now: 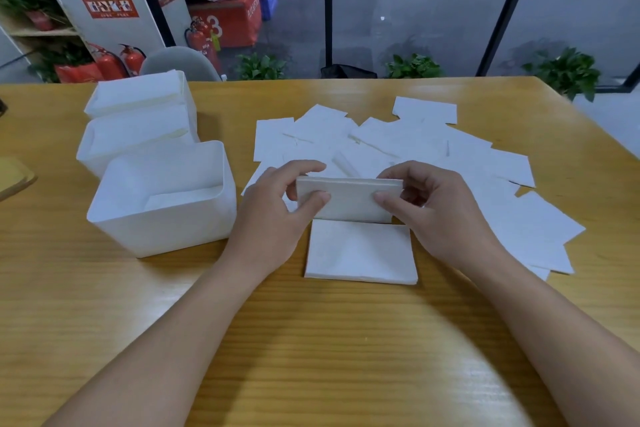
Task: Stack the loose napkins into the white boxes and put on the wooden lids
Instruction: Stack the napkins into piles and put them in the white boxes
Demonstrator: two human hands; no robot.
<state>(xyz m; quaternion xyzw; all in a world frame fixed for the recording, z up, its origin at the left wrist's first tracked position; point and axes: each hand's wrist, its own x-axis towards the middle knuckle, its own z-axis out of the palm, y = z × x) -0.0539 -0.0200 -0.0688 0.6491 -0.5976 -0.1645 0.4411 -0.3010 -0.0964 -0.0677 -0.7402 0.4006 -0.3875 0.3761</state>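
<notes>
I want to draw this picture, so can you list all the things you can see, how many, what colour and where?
Boxes: three, white, in a row on the table's left; the nearest holds a few napkins, the two behind look full.
Held napkin stack: one, white, upright on its edge at the table's middle.
Flat napkin stack: one, white, lying just in front of the held one.
Loose napkins: many, white, scattered behind and to the right.
Wooden lid: one, partly seen at the left edge.
Table: one, yellow-brown wood.
Fire extinguishers: several, red, on the floor behind.
Potted plants: several, green, beyond the table.
Left hand: pinches the stack's left end.
Right hand: pinches its right end.
</notes>
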